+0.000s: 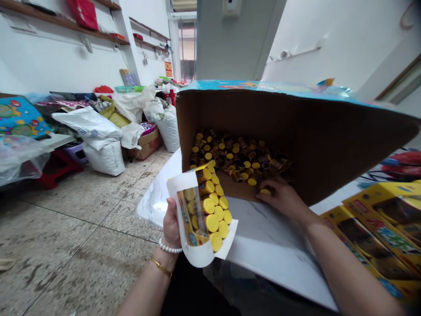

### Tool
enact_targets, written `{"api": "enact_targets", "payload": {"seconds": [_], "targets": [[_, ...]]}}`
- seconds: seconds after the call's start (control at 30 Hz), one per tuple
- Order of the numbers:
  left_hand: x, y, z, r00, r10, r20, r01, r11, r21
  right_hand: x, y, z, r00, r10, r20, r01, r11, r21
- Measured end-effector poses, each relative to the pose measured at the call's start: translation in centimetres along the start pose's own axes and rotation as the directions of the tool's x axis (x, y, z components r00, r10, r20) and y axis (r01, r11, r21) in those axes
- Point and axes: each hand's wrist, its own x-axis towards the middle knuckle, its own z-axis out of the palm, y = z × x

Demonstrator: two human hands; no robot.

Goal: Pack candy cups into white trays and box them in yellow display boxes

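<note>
My left hand grips a small window box from its left side, thumb on the front edge. The box is tilted with its open end up, and rows of small tubs with round yellow lids fill it. A white end flap hangs out at its lower right. At the mouth of a large cardboard carton, lying on its side, my right hand has its fingers closed on one yellow-lidded tub. Many loose tubs lie in a heap deeper in the carton.
The carton stands on a white marbled table. Yellow window boxes stand at the right. Across the tiled floor on the left are white sacks, a red stool and a blue printed box.
</note>
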Motion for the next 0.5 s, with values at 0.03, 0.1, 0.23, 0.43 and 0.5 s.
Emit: {"api": "enact_targets", "payload": {"seconds": [0.03,0.1,0.23,0.43,0.5], "targets": [[0.0,0.0,0.0,1.0,-0.011,0.003,0.011,1.0,-0.002,-0.3,-0.9,-0.4,0.999,0.008,-0.041,-0.004,0.996,0.091],[0.0,0.1,-0.1,0.999,-0.032,0.004,0.032,0.999,-0.012,-0.7,-3.4,-1.5,0.994,0.014,-0.104,0.02,0.947,0.319],[-0.1,0.0,-0.2,0.999,-0.033,0.011,0.033,0.999,-0.006,-0.6,-10.4,-3.3,0.992,-0.076,-0.104,0.127,0.715,0.688],[-0.4,-0.2,0.1,0.998,0.014,0.057,-0.015,1.0,0.009,0.7,-17.4,-2.4,0.921,-0.284,-0.265,0.389,0.68,0.622],[-0.5,-0.1,0.3,0.995,-0.006,0.097,0.008,1.0,-0.022,0.7,-18.3,-1.9,0.884,-0.402,-0.239,0.464,0.691,0.553]]}}
